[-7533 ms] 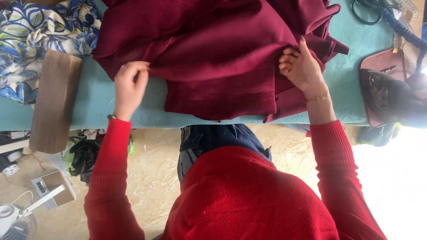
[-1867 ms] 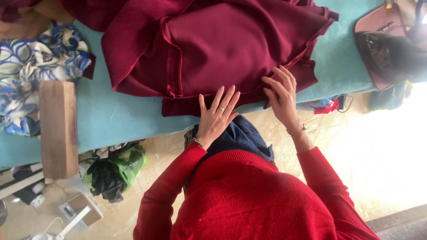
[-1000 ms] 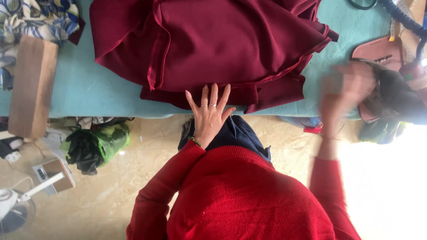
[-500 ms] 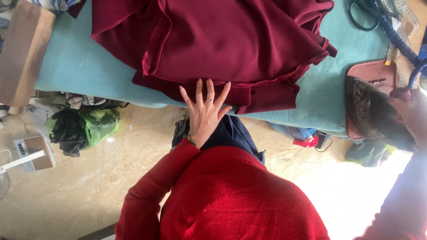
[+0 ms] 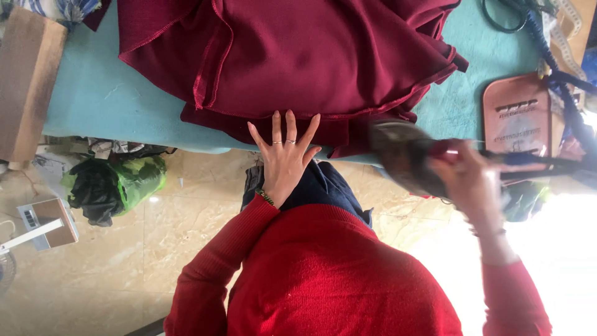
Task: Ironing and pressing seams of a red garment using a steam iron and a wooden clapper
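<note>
A large dark red cloth (image 5: 311,56) lies in folds on a teal padded table (image 5: 106,99). My left hand (image 5: 285,155) rests flat on the cloth's near edge, fingers spread, holding nothing. My right hand (image 5: 467,182) is blurred by motion and grips the handle of a dark iron (image 5: 403,160). The iron hangs over the table's near edge, just right of the cloth and close to its hem. A dark cord (image 5: 547,163) runs from the iron to the right.
A pink iron rest (image 5: 515,115) lies on the table at the right, with cables (image 5: 505,18) beyond it. A brown board (image 5: 28,81) sits at the table's left end. A black and green bag (image 5: 112,186) and a small box (image 5: 46,221) stand on the tiled floor.
My right hand left the cloth, reached to the pink rest at the right, took the iron and has brought it back toward the cloth. My left hand stayed flat on the hem.
</note>
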